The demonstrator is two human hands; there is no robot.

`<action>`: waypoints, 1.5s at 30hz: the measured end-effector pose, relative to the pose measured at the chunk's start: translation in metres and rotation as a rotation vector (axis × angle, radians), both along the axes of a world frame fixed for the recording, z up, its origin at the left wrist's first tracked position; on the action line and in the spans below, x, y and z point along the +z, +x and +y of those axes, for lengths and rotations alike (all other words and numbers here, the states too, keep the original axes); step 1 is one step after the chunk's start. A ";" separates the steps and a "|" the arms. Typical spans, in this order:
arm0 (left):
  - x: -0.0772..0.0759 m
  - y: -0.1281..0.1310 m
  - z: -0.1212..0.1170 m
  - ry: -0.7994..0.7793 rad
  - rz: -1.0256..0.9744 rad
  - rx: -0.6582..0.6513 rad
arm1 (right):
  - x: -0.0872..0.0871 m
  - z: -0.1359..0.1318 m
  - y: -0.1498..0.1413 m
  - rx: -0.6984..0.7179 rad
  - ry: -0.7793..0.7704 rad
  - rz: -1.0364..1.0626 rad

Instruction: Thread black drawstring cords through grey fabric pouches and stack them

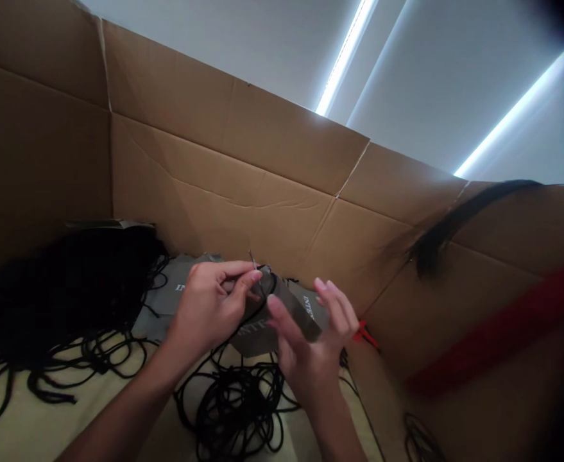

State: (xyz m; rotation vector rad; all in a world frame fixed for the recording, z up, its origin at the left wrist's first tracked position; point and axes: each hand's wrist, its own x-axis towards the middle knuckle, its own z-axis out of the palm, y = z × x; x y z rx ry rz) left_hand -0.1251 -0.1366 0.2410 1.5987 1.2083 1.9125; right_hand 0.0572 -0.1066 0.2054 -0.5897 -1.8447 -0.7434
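Grey paper bag [257,340] sits between both hands: left hand [209,308] pinches a thin wire [253,262] and black cord [268,282] at its edge; right hand [310,359] spread against it, grip unclear. Loose cord coils [236,410] remain below.

Folded grey paper carrier bag [289,314], matte, with white printed lettering, held tilted above a desk, its dark edge angled toward the lower right. Thin metal wire [253,261], upright at the bag's top edge, pinched by the left fingers [247,276]. Thin black cord [236,404], round-section, runs in a loop across the bag's top edge and falls into a loose tangled heap below.
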 end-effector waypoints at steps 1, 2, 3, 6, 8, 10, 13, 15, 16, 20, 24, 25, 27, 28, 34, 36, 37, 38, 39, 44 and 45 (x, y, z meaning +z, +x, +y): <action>-0.001 0.001 0.000 -0.008 0.042 -0.027 | -0.001 -0.002 -0.001 -0.003 0.007 -0.021; -0.001 0.002 0.000 -0.025 0.083 -0.054 | -0.001 -0.003 -0.001 0.006 0.005 -0.042; -0.001 0.003 0.000 -0.047 0.121 -0.078 | -0.003 -0.003 -0.001 0.019 -0.006 -0.060; -0.001 0.006 0.000 -0.112 0.182 -0.132 | -0.004 -0.001 0.002 0.092 -0.049 -0.105; -0.002 0.007 0.001 -0.138 0.189 -0.151 | -0.002 0.000 0.005 0.171 -0.090 -0.119; -0.005 0.008 0.003 -0.164 0.214 -0.133 | 0.005 -0.001 0.010 0.281 -0.186 -0.111; -0.011 0.008 0.009 -0.194 0.285 0.028 | 0.020 -0.008 0.023 0.474 -0.437 -0.018; -0.015 0.007 0.015 -0.205 0.369 0.166 | 0.031 -0.015 0.033 0.604 -0.582 0.136; -0.017 0.006 0.018 -0.207 0.419 0.221 | 0.037 -0.019 0.039 0.668 -0.630 0.242; -0.022 0.004 0.025 -0.210 0.560 0.292 | 0.051 -0.026 0.054 0.852 -0.648 0.665; -0.021 0.008 0.021 -0.198 0.645 0.230 | 0.052 -0.022 0.061 0.734 -0.535 0.827; -0.020 0.009 0.019 -0.194 0.661 0.215 | 0.050 -0.020 0.063 0.678 -0.527 0.818; -0.018 0.013 0.015 -0.185 0.660 0.181 | 0.046 -0.018 0.066 0.531 -0.534 0.725; -0.016 0.015 0.012 -0.181 0.641 0.153 | 0.044 -0.017 0.067 0.448 -0.541 0.645; -0.004 0.023 -0.005 -0.199 0.480 -0.165 | 0.038 -0.015 0.052 0.273 -0.640 0.321; -0.001 0.024 -0.009 -0.234 0.430 -0.240 | 0.039 -0.016 0.046 0.259 -0.606 0.291; 0.000 0.024 -0.010 -0.250 0.412 -0.268 | 0.039 -0.016 0.044 0.252 -0.585 0.273; 0.001 0.024 -0.011 -0.265 0.401 -0.290 | 0.039 -0.017 0.042 0.248 -0.571 0.260; 0.001 0.025 -0.012 -0.275 0.393 -0.310 | 0.039 -0.017 0.042 0.249 -0.565 0.251; 0.003 0.026 -0.013 -0.279 0.381 -0.390 | 0.038 -0.019 0.041 0.286 -0.618 0.247; 0.003 0.026 -0.013 -0.271 0.379 -0.396 | 0.038 -0.019 0.040 0.290 -0.626 0.252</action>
